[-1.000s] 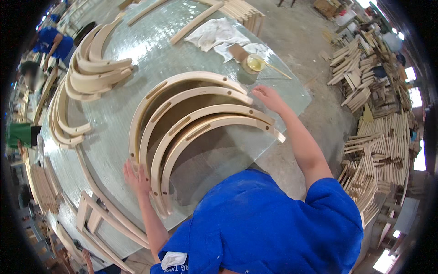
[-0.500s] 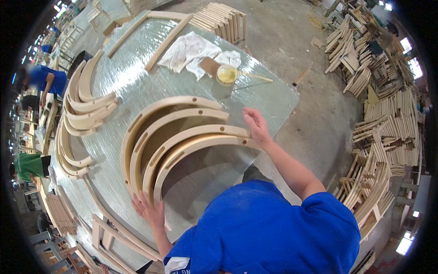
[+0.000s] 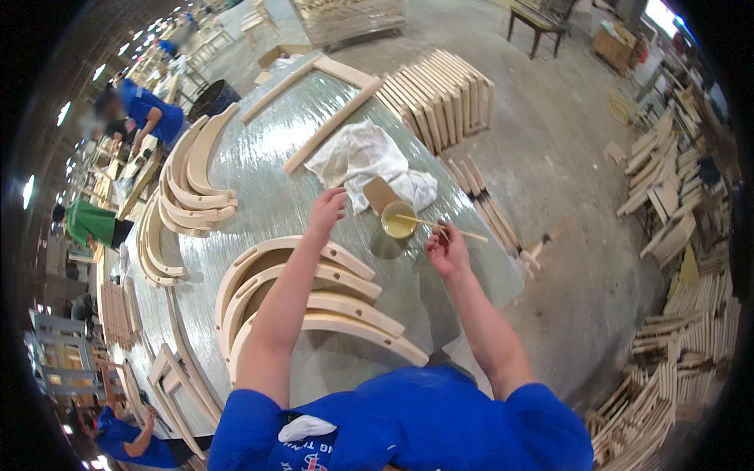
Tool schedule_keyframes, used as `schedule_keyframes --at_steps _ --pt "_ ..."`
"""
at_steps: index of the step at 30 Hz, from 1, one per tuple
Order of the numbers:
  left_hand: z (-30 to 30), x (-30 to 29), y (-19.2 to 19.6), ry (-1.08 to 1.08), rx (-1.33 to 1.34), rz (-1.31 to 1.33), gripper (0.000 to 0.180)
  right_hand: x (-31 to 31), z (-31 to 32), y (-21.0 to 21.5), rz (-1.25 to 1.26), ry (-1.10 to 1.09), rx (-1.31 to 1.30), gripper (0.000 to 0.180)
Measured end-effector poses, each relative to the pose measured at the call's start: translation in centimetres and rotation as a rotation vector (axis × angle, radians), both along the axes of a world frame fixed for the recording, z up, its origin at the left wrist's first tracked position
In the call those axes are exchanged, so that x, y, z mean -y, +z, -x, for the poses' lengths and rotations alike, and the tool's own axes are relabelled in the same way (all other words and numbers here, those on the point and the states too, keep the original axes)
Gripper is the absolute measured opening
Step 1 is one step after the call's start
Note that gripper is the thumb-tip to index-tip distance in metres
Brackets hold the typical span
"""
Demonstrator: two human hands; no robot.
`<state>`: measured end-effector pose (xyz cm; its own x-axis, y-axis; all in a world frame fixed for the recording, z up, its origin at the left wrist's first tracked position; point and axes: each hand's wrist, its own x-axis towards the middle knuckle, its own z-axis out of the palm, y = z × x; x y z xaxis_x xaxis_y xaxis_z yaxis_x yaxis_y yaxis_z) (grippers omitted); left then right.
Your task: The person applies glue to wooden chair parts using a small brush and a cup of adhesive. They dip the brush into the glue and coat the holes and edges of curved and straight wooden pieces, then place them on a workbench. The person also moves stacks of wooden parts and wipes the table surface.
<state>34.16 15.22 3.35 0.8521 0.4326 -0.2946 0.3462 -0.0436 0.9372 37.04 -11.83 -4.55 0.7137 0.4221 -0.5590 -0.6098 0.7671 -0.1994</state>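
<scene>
right grip (image 3: 446,251) at thin stick (image 3: 420,222) in pot (image 3: 386,227)

A glossy table (image 3: 271,196) bears curved wooden pieces (image 3: 353,306), cloth (image 3: 357,157) and a cup (image 3: 386,224).

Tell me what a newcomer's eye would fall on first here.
Probably the four nested wooden arcs on the shiny table, in front of the blue shirt. Next, beyond them, the right hand at the thin stick leaning out of a cup of yellowish liquid. The left hand hovers left of that cup, near a white cloth.
</scene>
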Motion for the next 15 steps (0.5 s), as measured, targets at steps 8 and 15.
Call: schedule_keyframes --at_steps 8,15 --pt "-8.0 4.2 -3.8 -0.052 0.001 -0.605 0.046 7.9 0.3 3.1 0.163 0.079 0.287 0.011" --pt "-1.7 7.3 -4.5 0.059 -0.077 0.468 0.052 10.0 1.1 5.0 0.229 0.058 0.379 0.006"
